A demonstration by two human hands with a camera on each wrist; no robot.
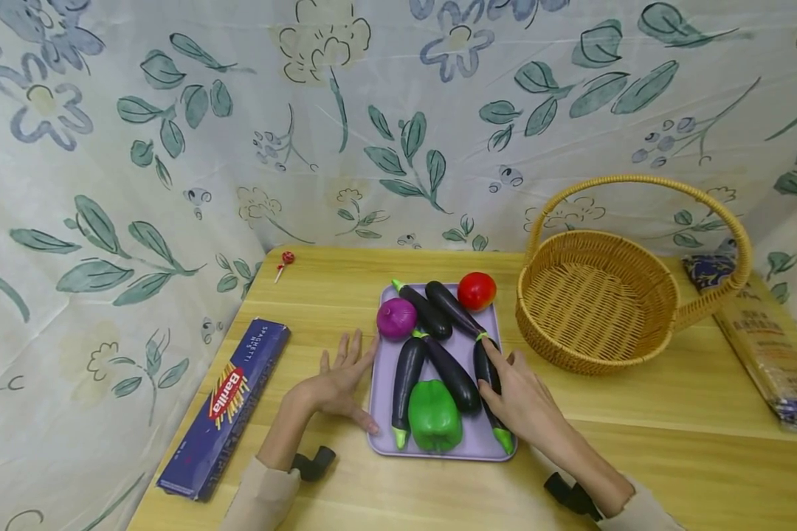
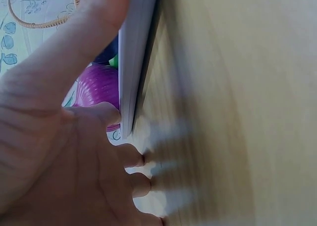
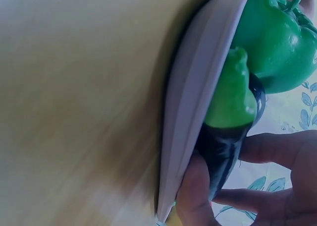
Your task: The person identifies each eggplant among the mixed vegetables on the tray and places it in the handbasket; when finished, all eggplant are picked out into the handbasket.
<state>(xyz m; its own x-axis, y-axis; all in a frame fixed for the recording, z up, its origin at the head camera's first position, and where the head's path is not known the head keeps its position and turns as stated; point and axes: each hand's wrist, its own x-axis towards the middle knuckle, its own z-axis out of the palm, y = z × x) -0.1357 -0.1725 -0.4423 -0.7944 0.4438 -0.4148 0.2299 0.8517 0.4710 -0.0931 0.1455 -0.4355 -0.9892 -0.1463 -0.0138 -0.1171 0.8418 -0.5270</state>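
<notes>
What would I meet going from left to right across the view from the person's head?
Spaghetti box, left hand, purple onion, green pepper, red tomato, wicker basket, long packet.

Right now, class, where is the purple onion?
In the head view, the purple onion sits at the upper left of the lilac tray, beside an eggplant, near the left hand.

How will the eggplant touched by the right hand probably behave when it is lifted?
The eggplant looks glossy, so it may slip between the fingers. Its rounded, elongated body could roll if released, though the tray's raised rim would probably limit this.
</notes>
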